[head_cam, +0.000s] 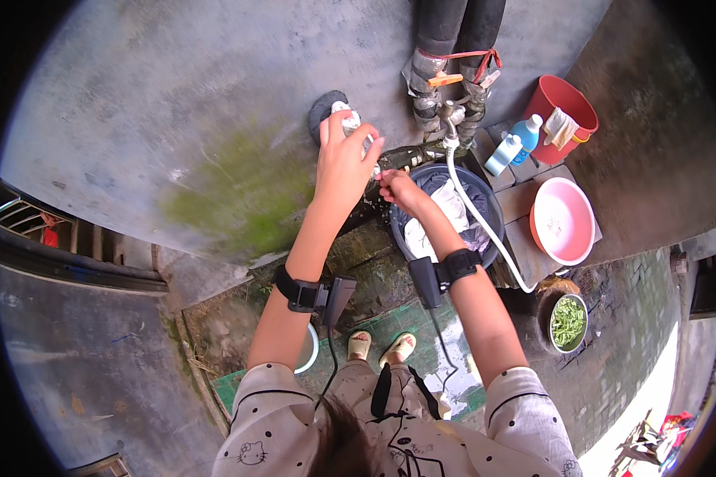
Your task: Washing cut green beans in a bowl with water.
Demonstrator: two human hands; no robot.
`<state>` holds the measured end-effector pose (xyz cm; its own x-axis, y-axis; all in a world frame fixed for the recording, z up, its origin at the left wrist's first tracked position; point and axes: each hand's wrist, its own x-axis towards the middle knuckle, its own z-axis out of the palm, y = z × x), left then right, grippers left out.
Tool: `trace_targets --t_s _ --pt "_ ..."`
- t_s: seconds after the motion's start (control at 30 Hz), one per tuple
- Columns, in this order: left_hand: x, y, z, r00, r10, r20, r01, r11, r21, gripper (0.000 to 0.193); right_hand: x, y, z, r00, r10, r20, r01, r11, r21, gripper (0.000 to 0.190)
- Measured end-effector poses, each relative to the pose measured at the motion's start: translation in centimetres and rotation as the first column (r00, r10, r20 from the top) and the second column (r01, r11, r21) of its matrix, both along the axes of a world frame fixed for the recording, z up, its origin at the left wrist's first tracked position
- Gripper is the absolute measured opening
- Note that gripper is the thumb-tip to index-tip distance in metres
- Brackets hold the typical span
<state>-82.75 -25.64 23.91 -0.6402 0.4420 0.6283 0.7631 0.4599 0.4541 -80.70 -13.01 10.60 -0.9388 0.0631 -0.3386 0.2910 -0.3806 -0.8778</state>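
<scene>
My left hand (347,155) is raised in front of the grey wall, its fingers around a white pipe or fitting (349,120) that comes out of a dark round patch. Lower and to the right, my right hand (398,189) has its fingertips together at the lower end of the white piece (375,170); what they pinch is too small to tell. Beneath my right forearm stands a dark basin (497,208) with grey and white cloth (450,206) in it. A metal tap (448,116) with a white hose (474,211) is to the right of my hands.
On the ledge at right stand a red bucket (549,113), two bottles (503,155) (526,139) and a pink basin (564,220). Lower down is a bowl of cut green vegetables (568,323). Wrapped pipes (432,89) run down the wall. A green mat (388,328) lies underfoot.
</scene>
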Motion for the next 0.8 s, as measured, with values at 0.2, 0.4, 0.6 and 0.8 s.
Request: trace_targets --t_s 0.2,0.4,0.6,0.8 --pt "-0.8 -0.9 -1.4 1.000 0.017 0.009 -0.017 0.999 0.030 0.011 10.5 8.8 4.3 0.975 0.221 -0.002 -0.220 0.969 0.112 0.012" --pt "-1.0 -1.3 -1.2 0.998 -0.025 -0.055 0.028 0.998 0.052 0.016 29.7 19.3 -1.3 0.814 -0.076 0.576 -0.200 0.894 0.401 0.016" --pt "-1.3 -1.5 -1.4 0.991 -0.034 -0.130 0.018 0.993 -0.119 0.007 42.5 22.4 -2.4 0.648 -0.382 0.658 -0.098 0.816 0.570 0.019" --pt "-3.5 -2.1 -0.7 0.969 -0.135 -0.207 0.068 0.951 -0.301 0.014 45.8 22.9 -5.2 0.821 -0.422 0.384 0.004 0.678 0.735 0.012"
